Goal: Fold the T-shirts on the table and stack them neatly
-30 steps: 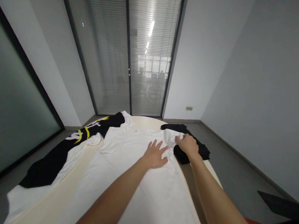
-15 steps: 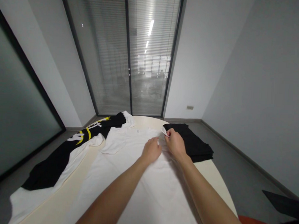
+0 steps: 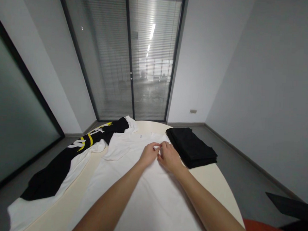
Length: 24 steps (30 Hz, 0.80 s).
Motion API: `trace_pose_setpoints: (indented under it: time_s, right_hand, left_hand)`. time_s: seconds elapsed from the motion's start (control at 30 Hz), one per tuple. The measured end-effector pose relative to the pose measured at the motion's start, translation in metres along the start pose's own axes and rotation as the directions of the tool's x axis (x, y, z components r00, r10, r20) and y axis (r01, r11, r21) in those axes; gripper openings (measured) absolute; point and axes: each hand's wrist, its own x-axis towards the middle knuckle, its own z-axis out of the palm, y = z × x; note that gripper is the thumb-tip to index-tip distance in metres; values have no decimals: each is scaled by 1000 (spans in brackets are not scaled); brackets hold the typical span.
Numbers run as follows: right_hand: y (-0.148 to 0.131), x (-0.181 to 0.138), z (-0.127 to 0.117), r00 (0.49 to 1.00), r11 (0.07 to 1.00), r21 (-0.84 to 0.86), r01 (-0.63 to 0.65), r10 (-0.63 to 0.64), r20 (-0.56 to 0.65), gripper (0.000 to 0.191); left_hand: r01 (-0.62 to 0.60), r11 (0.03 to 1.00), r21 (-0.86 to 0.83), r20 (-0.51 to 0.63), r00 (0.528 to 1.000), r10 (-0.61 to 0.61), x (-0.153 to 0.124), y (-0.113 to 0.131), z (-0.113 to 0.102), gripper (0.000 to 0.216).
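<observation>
Shirt (image 3: 140,200), plain white, lies spread on the table (image 3: 219,190), reaching from the near edge of view to its collar, where a small label (image 3: 141,136) shows. Taking the hands as the clock's centre and the glass door (image 3: 151,98) as twelve, the label sits at ten and the one sleeve (image 3: 117,152) that shows lies flat at nine. The left hand (image 3: 149,154) and right hand (image 3: 169,157) rest low over the cloth, fingers curled, their tips meeting or nearly so. A scrap of white shows between them, but I cannot tell whether either hand pinches it.

The step looks like settling the cloth under the fingertips. To do it well, I would keep the touch light, ease the fabric out towards three rather than bunch it, then smooth the soft creases running down to five with a flat palm. Thin cloth like this probably drags easily, so one hand should anchor while the other adjusts.

The black stack (image 3: 195,148) sits close by at three; elbow room there seems tight, so a sideways sweep could nudge it. Black printed cloth (image 3: 49,179) lies well clear, between eight and nine.
</observation>
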Motion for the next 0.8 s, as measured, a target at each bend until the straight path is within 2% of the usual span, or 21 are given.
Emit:
trace_pose_setpoints:
  time_s: [0.13,0.23,0.37,0.53,0.7,0.8]
  right_hand:
    - [9,-7,7,998,1000,-1,-16,16,54,45]
    - [18,-11,12,991,1000,-8,23,-22,134,56]
    - [26,-16,10,974,993,59,98,-108,197,59]
    - [35,-18,-2,989,994,95,53,-65,133,63]
    - [45,-19,-14,986,995,95,-28,12,165,34]
    - [49,-23,-16,989,990,137,35,-54,135,25]
  left_hand:
    - [-46,999,14,-112,993,48,2,-5,-1,28]
    - [-78,996,48,-145,986,85,5,-11,-3,35]
    - [-110,987,115,-138,983,126,5,-18,-7,30]
    - [-178,953,245,-52,979,196,-9,-21,-15,30]
    - [-250,896,367,70,968,242,-21,-18,-21,29]
    - [-231,873,430,73,972,222,-19,-18,-23,20]
